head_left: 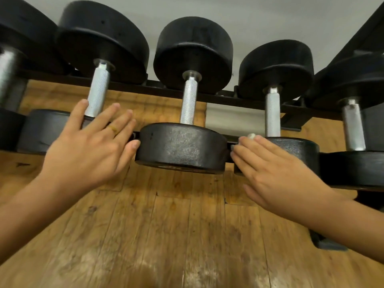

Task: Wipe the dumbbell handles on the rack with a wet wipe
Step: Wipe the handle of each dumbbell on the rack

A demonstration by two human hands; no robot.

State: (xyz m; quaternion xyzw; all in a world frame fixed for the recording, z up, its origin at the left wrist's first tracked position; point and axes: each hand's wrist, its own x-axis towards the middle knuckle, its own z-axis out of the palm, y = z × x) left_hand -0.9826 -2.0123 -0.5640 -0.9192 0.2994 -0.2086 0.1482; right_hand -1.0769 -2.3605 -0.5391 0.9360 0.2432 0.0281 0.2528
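A wooden floor of worn planks filled the lower half of the view, with a pale grey wall behind the weights. A black rack ran across the scene and carried a row of five black round-headed dumbbells lying side by side, each with its silver knurled handle pointing away from the person. The middle dumbbell sat between the two hands, its handle bare and untouched. The left hand was spread and released, with straight fingers grasping nothing. It lay over the near head of the left neighbour dumbbell, the thumb tip was at the edge of the middle dumbbell's near head, and the little fingertip was just beside that neighbour's handle. The right hand lay flat with straight fingers over the near head of the right neighbour dumbbell, just beside the foot of its handle. The wet wipe showed only as a small white wad peeping out past the right fingertips; how it was held under the hand was hidden. A thin gold ring sat on one left finger.
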